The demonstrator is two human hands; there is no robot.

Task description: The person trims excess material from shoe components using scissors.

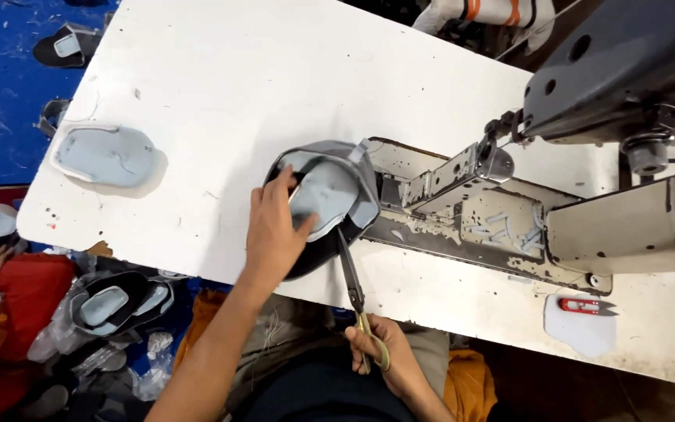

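Your left hand [275, 230] lies spread on the grey shoe upper [330, 191] near the bench's [275, 70] front edge while your right hand [384, 355] grips scissors [351, 273].

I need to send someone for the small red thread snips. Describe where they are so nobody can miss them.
Start at the white worktable and go to its near right corner, in front of the sewing machine. There a pale blue fabric piece lies flat, and the red thread snips rest on it: tiny and red-handled, unlike the long scissors in the right hand.
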